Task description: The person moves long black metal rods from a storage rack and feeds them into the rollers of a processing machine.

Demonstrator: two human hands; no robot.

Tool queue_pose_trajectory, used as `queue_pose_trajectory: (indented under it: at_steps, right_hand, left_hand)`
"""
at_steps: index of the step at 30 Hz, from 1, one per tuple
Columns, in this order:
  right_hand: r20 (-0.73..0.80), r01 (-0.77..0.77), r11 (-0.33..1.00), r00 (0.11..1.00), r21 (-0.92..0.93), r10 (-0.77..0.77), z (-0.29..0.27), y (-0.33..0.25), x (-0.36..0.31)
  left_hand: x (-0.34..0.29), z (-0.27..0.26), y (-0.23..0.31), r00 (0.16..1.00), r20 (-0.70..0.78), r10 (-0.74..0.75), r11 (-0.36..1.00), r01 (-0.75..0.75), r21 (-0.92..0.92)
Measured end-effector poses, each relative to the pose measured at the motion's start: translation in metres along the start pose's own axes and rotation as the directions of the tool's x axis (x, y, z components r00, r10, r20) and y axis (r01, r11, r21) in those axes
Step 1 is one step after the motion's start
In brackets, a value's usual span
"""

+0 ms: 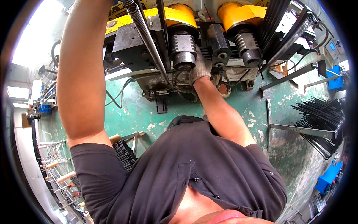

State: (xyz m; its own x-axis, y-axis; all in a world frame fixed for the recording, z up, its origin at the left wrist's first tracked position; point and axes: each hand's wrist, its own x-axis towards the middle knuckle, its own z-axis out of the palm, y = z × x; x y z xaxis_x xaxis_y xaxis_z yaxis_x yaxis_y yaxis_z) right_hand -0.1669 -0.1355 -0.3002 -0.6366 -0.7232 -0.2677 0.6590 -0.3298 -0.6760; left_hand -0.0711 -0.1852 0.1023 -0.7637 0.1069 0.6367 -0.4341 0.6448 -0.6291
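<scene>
My right hand [201, 69], in a grey work glove, reaches into a bending machine [130, 41] and rests low between two ribbed steel rollers [183, 50] [247, 48], just under a black block [218, 43]. Its fingers are hidden against the machine, so any grip is unclear. My bare left forearm [80, 74] rises to the top edge, and its hand is out of view. A ribbed steel bar [147, 37] slants down from there to the machine's base. Yellow covers [179, 15] cap both rollers.
The floor [149, 112] is worn green. A bundle of thin black rods [320, 115] lies on an angle-iron stand [298, 130] at right, with more rods [276, 22] leaning over the machine. A control box [332, 46] and blue boxes [328, 177] stand right; a wire rack [56, 168] left.
</scene>
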Motion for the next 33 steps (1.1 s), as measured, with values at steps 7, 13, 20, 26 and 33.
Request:
queue_pose_trajectory:
  at_steps: [7,13,20,26,33]
  right_hand:
    - [-0.026,-0.059,0.983,0.998,0.174,0.065,0.016,-0.015,-0.017]
    - [0.017,0.010,0.987,1.000,0.160,-0.013,-0.008,0.014,0.016]
    - [-0.139,0.008,0.981,0.990,0.193,0.019,0.013,-0.008,-0.009]
    - [-0.145,-0.047,0.991,0.987,0.128,0.065,0.017,-0.017,-0.018]
    - [-0.073,-0.049,0.981,0.995,0.187,0.064,0.006,-0.004,-0.008]
  left_hand:
    - [0.002,-0.004,0.000,0.995,0.084,0.049,0.977,-0.065,0.202]
    - [0.006,-0.002,0.000,0.990,0.077,0.120,0.951,-0.137,0.278]
    - [0.006,0.003,-0.004,0.988,0.109,0.108,0.931,-0.139,0.337]
    - [0.001,0.002,0.006,0.994,0.055,-0.095,0.992,0.090,0.087]
    - [-0.005,0.000,-0.009,0.865,0.202,-0.459,0.691,0.491,-0.530]
